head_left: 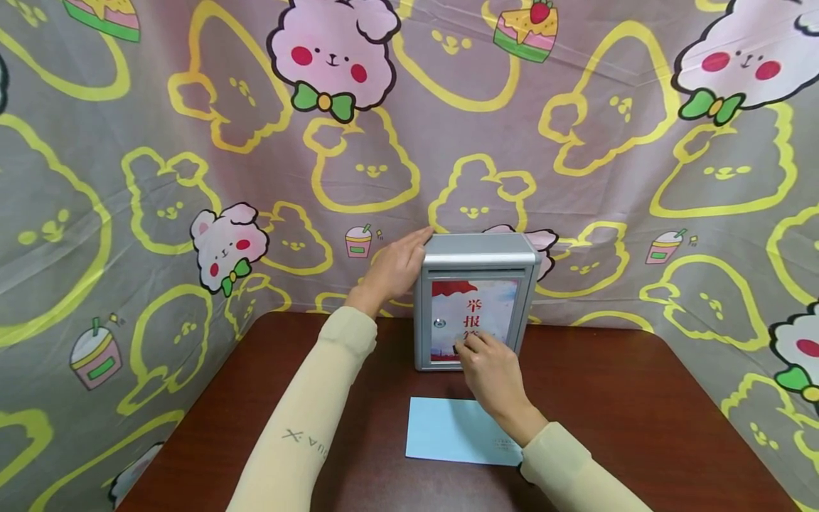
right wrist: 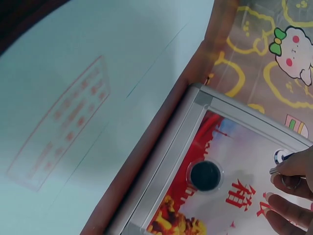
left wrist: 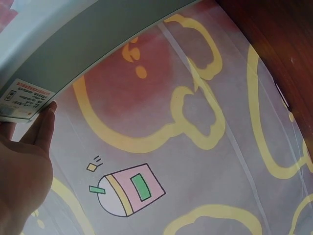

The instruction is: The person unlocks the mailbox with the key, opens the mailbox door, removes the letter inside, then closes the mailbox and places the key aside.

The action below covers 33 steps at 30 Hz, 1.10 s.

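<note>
A grey metal box (head_left: pixel 478 249) with a picture panel and red characters on its front stands upright at the table's far side. My left hand (head_left: pixel 398 267) rests on its upper left edge; in the left wrist view the fingertips (left wrist: pixel 48 117) touch the side by a printed label (left wrist: pixel 24 98). My right hand (head_left: pixel 495 373) is before the panel. The right wrist view shows its thumb and finger pinching a small key (right wrist: pixel 274 171) with a ring (right wrist: pixel 291 181), close to the round lock (right wrist: pixel 280 155). Beside it, a dark round disc (right wrist: pixel 205 176) sits on the panel.
A light blue envelope (head_left: pixel 448 430) lies flat on the dark red-brown table (head_left: pixel 384 469) before the box, partly under my right forearm. A patterned cloth (head_left: pixel 358 163) hangs close behind the box and along the sides.
</note>
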### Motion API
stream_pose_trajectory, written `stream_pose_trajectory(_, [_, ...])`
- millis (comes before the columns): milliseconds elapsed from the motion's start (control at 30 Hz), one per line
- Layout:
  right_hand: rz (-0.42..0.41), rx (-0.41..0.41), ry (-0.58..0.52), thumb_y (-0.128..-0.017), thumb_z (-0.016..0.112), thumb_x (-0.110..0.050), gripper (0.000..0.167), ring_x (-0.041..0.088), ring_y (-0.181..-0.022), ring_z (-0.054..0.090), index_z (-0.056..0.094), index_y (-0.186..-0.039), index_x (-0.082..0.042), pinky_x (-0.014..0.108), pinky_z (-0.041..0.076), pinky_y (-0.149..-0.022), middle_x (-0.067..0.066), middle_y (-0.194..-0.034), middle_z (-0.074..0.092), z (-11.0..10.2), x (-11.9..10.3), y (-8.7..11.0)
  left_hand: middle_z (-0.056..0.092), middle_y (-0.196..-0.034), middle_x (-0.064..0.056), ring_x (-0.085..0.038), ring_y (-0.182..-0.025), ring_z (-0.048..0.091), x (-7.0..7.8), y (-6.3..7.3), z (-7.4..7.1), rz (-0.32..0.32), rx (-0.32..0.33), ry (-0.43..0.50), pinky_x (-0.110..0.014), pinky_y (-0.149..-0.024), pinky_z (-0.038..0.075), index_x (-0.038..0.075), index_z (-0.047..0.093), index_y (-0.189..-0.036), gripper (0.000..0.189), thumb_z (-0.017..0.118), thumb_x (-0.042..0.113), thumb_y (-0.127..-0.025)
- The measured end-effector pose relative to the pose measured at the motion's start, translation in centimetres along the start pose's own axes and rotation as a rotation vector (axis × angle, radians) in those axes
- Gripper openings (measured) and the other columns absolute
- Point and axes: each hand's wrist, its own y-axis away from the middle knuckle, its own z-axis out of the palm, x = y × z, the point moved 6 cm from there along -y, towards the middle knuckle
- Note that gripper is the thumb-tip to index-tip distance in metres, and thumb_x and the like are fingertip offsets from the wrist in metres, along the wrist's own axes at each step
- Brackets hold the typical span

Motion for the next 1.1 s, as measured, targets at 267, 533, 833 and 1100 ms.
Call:
stream_pose_trajectory(267, [0.020, -0.032, -0.068, -0.080, 0.082, 0.001, 0.023, 0.020, -0.082, 0.067, 0.083, -0.102, -0.006, 0.035, 0.061, -0.064, 0.002, -0.088, 0.072, -0.8, 1.0, 1.2, 0.038, -0.163, 0.004, -0.019, -0.151, 0.034, 0.1, -0.1, 0.0, 0.000, -0.008, -0.001, -0.032, -0.124, 0.023, 0.016, 0.040, -0.159, 0.059, 0.022, 0.030, -0.104])
stream_pose_trajectory(533, [0.045, -0.077, -0.066, -0.079, 0.082, 0.002, 0.024, 0.017, -0.081, 0.066, 0.082, -0.101, -0.008, 0.032, 0.059, -0.062, 0.000, -0.088, 0.071, -1.5, 2.1, 3.0, 0.037, -0.164, 0.005, -0.017, -0.152, 0.032, 0.0, -0.1, 0.1, -0.004, -0.009, -0.007, -0.032, -0.124, 0.022, 0.017, 0.039, -0.160, 0.059, 0.022, 0.032, -0.105])
stream_pose_trajectory(833, [0.027, -0.117, -0.030, -0.077, 0.084, 0.000, 0.019, 0.018, -0.075, 0.065, 0.082, -0.095, -0.008, 0.034, 0.057, -0.057, 0.000, -0.083, 0.068, -2.0, 3.5, 4.5, 0.038, -0.164, 0.004, -0.018, -0.152, 0.033, 0.1, 0.0, 0.0, -0.006, -0.008, 0.005, -0.032, -0.124, 0.022, 0.016, 0.039, -0.160, 0.059, 0.023, 0.031, -0.105])
stream_pose_trajectory(1100, [0.058, -0.201, -0.002, -0.073, 0.085, 0.001, 0.019, 0.017, -0.071, 0.065, 0.082, -0.089, -0.010, 0.035, 0.055, -0.054, -0.002, -0.076, 0.066, -2.1, 4.9, 6.3, 0.037, -0.164, 0.005, -0.016, -0.152, 0.032, 0.1, 0.0, 0.0, -0.012, -0.012, -0.002, -0.031, -0.124, 0.022, 0.017, 0.038, -0.160, 0.059, 0.022, 0.032, -0.105])
